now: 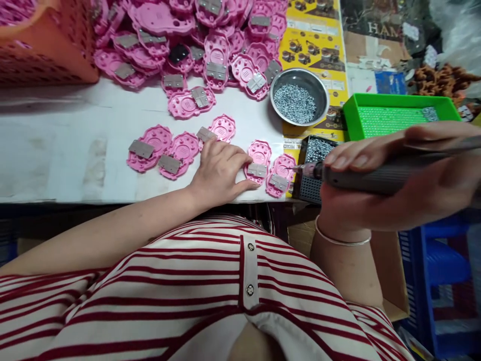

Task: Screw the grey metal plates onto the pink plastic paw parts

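Observation:
My right hand point(391, 175) is wrapped round a dark grey electric screwdriver point(368, 176), its tip pointing left over the rightmost pink plastic part point(284, 164). Just left of that lies another pink part point(260, 152) with a metal plate point(257, 170). My left hand point(223, 173) rests on the table with thumb and fingers apart, the fingertips at this part's left edge. Behind the left fingers is a pink part point(224, 128), and two more point(154, 143) point(186, 150) lie further left, each with a metal plate.
A large pile of pink parts point(161, 20) covers the back, beside an orange basket point(48, 45). Towards the right are a steel bowl of screws point(276, 108), a black screw tray point(310, 188) and a green tray point(351, 118).

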### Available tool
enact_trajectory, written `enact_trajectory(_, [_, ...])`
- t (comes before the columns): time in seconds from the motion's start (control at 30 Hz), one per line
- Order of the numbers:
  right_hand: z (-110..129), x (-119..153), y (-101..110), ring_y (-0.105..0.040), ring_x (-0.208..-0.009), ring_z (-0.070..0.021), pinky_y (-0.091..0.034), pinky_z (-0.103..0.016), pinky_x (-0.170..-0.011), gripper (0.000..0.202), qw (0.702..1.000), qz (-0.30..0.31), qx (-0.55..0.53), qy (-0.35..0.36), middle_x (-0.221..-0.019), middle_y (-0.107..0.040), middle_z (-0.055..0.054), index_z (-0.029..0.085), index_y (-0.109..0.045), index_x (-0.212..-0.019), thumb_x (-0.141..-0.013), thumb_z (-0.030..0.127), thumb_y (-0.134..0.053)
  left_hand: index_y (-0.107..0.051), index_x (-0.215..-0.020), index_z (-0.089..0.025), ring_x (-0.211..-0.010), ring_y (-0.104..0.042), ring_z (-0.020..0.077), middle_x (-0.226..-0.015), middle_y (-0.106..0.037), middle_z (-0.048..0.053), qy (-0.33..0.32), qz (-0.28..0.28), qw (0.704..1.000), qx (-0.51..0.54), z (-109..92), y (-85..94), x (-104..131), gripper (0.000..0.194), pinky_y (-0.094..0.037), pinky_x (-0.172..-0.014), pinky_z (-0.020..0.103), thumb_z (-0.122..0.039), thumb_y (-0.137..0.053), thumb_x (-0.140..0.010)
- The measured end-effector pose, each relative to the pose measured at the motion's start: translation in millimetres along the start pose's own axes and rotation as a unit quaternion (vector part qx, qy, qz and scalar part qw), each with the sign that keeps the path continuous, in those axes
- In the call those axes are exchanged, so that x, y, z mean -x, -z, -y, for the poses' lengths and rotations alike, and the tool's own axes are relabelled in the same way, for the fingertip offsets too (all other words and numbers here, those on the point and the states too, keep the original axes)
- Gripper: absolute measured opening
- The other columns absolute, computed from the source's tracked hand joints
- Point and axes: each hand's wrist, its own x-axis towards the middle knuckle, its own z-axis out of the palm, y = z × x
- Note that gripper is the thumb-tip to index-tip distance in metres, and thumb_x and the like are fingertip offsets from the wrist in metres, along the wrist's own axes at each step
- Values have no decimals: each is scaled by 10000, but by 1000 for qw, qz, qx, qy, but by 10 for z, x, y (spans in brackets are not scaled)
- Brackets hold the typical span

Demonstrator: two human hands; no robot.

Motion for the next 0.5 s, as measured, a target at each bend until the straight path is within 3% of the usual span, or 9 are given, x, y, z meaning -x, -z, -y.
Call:
enact_trajectory(0.07, [-108, 78, -116, -375, -365, -57, -386, -216, -370, 205, 996, 39, 19, 82, -506, -416, 90, 330, -663, -896, -862, 532, -662, -743, -1121, -193, -1113, -575, 328, -1126, -727, 113, 1, 6, 1000, -2, -1, -1, -12, 486, -341, -1134, 547, -576, -784, -825])
enact_trajectory(0.1, [-161, 110, -163, -362, -362, -69, -388, -240, -361, 228, 994, 44, 42, 87, -513, -420, 80, 335, -674, -908, -865, 558, -649, -747, -1120, -190, -1116, -571, 327, -1127, -723, 114, 3, 6, 1000, -4, -5, 1, -16, 488, -330, -1139, 549, -576, -785, -824])
enact_trajectory(0.27, [-384, 193, -270, -361, -374, -89, -389, -266, -382, 274, 987, 99, 98, 79, -532, -452, 65, 343, -648, -996, -925, 585, -541, -763, -1099, -207, -1113, -568, 333, -1124, -712, 107, 19, 14, 1000, -7, -43, 20, -37, 467, -355, -1062, 552, -569, -806, -809])
enact_trajectory(0.4, [-481, 219, -301, -415, -390, -93, -420, -282, -433, 398, 981, 100, 155, 66, -583, -499, 64, 354, -571, -1038, -917, 715, -455, -768, -1061, -206, -1096, -572, 336, -1133, -703, 114, 19, 10, 1000, -6, -61, 28, -53, 456, -376, -999, 543, -561, -834, -783])
enact_trajectory(0.5, [-486, 218, -315, -410, -391, -93, -431, -292, -451, 366, 979, 110, 166, 50, -595, -493, 63, 370, -558, -1032, -920, 703, -454, -772, -1056, -204, -1107, -572, 338, -1134, -699, 111, 17, 2, 1000, -2, -61, 27, -56, 437, -359, -1022, 555, -522, -859, -770])
